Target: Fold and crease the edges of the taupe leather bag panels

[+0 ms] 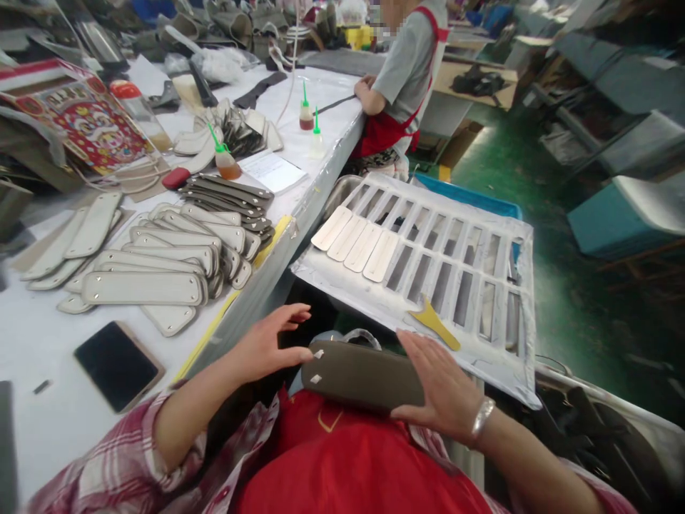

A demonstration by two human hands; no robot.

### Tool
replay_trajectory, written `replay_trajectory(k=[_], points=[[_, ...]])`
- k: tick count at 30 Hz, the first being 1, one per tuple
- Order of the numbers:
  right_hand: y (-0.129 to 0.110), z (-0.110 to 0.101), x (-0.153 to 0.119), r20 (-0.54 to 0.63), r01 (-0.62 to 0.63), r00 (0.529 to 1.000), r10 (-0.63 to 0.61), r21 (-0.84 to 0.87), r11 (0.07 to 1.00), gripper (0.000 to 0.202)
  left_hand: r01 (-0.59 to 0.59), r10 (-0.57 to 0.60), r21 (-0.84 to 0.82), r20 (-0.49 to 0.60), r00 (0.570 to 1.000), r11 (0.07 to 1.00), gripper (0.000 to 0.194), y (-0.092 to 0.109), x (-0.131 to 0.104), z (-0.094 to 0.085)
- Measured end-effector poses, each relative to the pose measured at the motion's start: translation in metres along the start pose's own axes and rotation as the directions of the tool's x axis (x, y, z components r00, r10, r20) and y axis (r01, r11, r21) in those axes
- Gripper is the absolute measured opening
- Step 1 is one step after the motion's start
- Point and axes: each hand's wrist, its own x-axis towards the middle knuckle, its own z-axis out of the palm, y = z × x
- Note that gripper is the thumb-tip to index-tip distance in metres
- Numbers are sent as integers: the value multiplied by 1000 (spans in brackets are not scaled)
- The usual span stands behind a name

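In front of my red apron lies a long dark olive padded strip with rounded ends and two shiny marks near its left end. My right hand grips its right end, thumb at the lower edge and fingers along the upper side. At the other end, my left hand is open with fingers apart, its thumb tip close to the strip's corner; I cannot tell if it touches. A white slotted rack stands just beyond, with several pale strips and a yellow flat tool on it.
On the white table at left are piled pale strips, dark strips, a phone and green-tipped bottles. A person in a red apron works at the table's far side. A blue bin sits behind the rack.
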Motion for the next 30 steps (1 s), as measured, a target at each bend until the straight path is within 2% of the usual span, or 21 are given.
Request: replay_trajectory(k=[1,3,5,8,10,14,17,21,23,25,27,30], points=[[9,0,-10,-12,-13,1000,12,-13,1000,103,-91,83,117,71,994,989,70,9,4,5],[21,6,-24,7,-13,1000,13,-15,1000,104,-281,211,312,237,948,908,87,22,12,26],[23,13,-31,50,-20,999,20,2,1000,101,-385,246,444,339,908,809,97,29,17,54],[17,20,-33,76,-60,995,58,22,998,93,-366,206,597,321,925,714,95,28,19,86],[14,21,-32,64,-70,996,69,25,997,87,-341,203,640,282,938,689,84,25,18,94],[19,24,-33,19,-31,999,30,45,999,83,-352,224,642,275,935,681,69,22,19,91],[25,26,-32,0,-15,1000,15,53,998,85,-366,239,643,279,930,673,70,22,24,91],[27,19,-31,49,-35,998,33,41,999,92,-384,259,638,285,923,668,77,20,26,93],[22,11,-33,59,-18,998,17,20,1000,95,-433,314,619,298,901,655,84,18,22,90],[12,6,-36,44,49,998,-49,2,999,93,-492,398,603,294,869,628,85,14,14,84],[-1,7,-38,11,143,990,-142,-2,990,81,-513,470,614,248,847,600,74,8,2,75],[-25,22,-32,-33,223,974,-223,-4,975,66,-468,499,680,170,850,565,47,-1,-21,66]])
